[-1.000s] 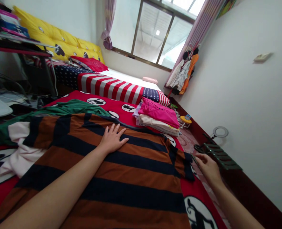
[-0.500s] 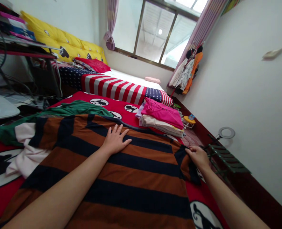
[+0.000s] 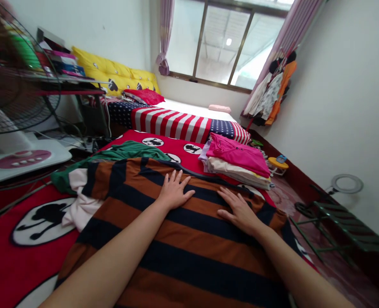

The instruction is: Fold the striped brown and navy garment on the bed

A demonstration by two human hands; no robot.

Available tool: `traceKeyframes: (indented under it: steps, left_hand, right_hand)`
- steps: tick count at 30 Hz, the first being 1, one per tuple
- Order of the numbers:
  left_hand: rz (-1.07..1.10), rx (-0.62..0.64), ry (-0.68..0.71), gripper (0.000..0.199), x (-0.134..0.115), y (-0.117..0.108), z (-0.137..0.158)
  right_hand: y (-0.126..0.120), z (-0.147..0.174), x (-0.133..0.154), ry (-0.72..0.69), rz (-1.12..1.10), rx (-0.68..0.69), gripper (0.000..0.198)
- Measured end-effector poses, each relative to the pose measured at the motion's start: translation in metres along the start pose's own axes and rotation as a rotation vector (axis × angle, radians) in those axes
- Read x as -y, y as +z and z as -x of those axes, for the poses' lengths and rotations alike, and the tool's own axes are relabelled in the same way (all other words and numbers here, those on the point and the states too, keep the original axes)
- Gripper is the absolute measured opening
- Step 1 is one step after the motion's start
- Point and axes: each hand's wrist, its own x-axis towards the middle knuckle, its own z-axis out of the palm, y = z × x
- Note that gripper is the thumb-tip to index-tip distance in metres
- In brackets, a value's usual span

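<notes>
A brown and navy striped shirt (image 3: 183, 222) lies spread out in front of me, its sleeves out to both sides. Fingers spread, my left hand (image 3: 174, 191) rests flat on the upper middle of the shirt. To its right, my right hand (image 3: 239, 209) also lies open on the fabric near the shoulder, palm down. Neither hand grips anything. Under the shirt's left sleeve a pale pink cloth (image 3: 82, 207) pokes out. Behind it lies a crumpled green garment (image 3: 134, 149).
A red blanket with white ovals (image 3: 3, 244) covers the surface below. Folded clothes (image 3: 237, 158) are stacked beyond the shirt. A fan (image 3: 19, 145) stands at left, a green folding chair (image 3: 346, 218) at right. Farther back are a bed (image 3: 167, 124) and a yellow stool (image 3: 277, 163).
My right hand has let go of the right sleeve and moved left onto the shirt, opening flat. My left hand stays in place on the shirt. The view has swung left, bringing in the fan.
</notes>
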Motion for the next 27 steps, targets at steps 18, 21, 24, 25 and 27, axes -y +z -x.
traceKeyframes:
  steps: [18, 21, 24, 25, 27]
  left_hand:
    - [0.027, -0.008, -0.063, 0.07, 0.001, -0.003, -0.001]
    - [0.025, -0.035, -0.224, 0.071, 0.007, -0.007, -0.003]
    - [0.027, -0.029, -0.292, 0.072, 0.014, -0.01, -0.003]
    - [0.027, -0.028, -0.289, 0.072, 0.016, -0.011, -0.004]
    - [0.018, -0.047, -0.261, 0.07, 0.019, -0.012, -0.004]
  right_hand:
    - [0.027, -0.033, 0.057, 0.419, 0.169, 0.013, 0.072]
    - [0.029, -0.039, 0.035, 0.569, 0.193, -0.037, 0.074]
    - [0.03, -0.041, 0.029, 0.559, 0.196, -0.04, 0.075]
    - [0.03, -0.04, 0.03, 0.557, 0.198, -0.041, 0.075]
    - [0.031, -0.04, 0.032, 0.555, 0.203, -0.047, 0.075]
